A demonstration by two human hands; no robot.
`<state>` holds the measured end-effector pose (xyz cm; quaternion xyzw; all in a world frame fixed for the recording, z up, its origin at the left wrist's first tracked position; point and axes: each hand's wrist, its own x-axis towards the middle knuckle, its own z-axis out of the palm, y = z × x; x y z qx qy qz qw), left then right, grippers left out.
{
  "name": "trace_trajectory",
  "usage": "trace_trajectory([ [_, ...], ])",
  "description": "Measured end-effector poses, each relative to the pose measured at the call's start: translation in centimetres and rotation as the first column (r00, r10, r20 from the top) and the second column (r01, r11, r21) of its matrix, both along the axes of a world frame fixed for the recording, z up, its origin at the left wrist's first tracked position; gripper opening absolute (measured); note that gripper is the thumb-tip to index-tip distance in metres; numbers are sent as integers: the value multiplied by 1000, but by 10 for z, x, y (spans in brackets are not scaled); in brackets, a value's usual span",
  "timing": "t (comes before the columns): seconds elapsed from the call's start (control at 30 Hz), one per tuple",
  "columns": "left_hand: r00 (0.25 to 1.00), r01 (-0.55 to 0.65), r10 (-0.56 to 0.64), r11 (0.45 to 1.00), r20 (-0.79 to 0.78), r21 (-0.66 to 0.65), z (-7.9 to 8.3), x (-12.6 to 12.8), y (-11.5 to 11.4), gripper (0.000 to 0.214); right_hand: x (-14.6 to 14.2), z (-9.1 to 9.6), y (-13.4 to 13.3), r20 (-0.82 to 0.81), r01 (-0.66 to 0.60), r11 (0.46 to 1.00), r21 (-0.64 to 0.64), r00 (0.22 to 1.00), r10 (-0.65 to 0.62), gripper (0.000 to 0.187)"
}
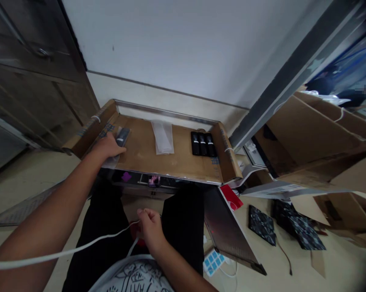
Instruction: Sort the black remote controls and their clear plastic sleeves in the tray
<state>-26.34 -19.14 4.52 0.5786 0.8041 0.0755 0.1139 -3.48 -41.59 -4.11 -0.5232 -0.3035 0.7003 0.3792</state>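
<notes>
My left hand (109,147) reaches to the left end of a cardboard-lined tray (140,160). Its thumb stretches to the right, and the other fingers are partly hidden. Right beside these fingers lies a dark oblong item (123,136) with a white label, with clear plastic around it; I cannot make out a firm grip. Above my lap, my right hand (150,228) is closed, thumb against fingers, on a white cord (103,238) that runs off to the lower left. On the tray's middle lies a flat clear plastic sleeve (163,138). Three black oblong items (203,144) with white labels sit side by side at the right end.
A metal panel (231,235) slants down at the tray's right front. Cardboard boxes (316,138) stand to the right. Black patterned pieces (262,225) and a blue-and-white tray (213,261) are on the floor. A white wall (176,48) rises behind, and a brown door (33,89) stands left.
</notes>
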Motion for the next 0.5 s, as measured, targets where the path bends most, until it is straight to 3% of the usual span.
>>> trace_trajectory([
  [0.07, 998, 62, -63, 985, 0, -159, 4, 9, -9, 52, -2, -6, 4, -46, -49, 998, -50, 998, 47, 56],
  [0.13, 993, 119, -120, 968, 7, -220, 5, 19, -26, 53, -4, -10, 12, -80, -84, 995, -58, 994, 79, 50],
  [0.3, 989, 145, -146, 987, -2, -71, -6, 44, -80, 46, -15, -13, 57, -133, -60, 998, 17, 989, 62, 40],
  [0.43, 983, 152, -156, 988, 102, 39, -38, 59, -127, 33, -35, -15, 88, -388, -110, 994, -19, 917, 95, 47],
  [0.5, 976, 130, -143, 988, 167, 86, -56, 63, -155, 30, -45, -18, 89, -414, -107, 994, 10, 905, 102, 47],
])
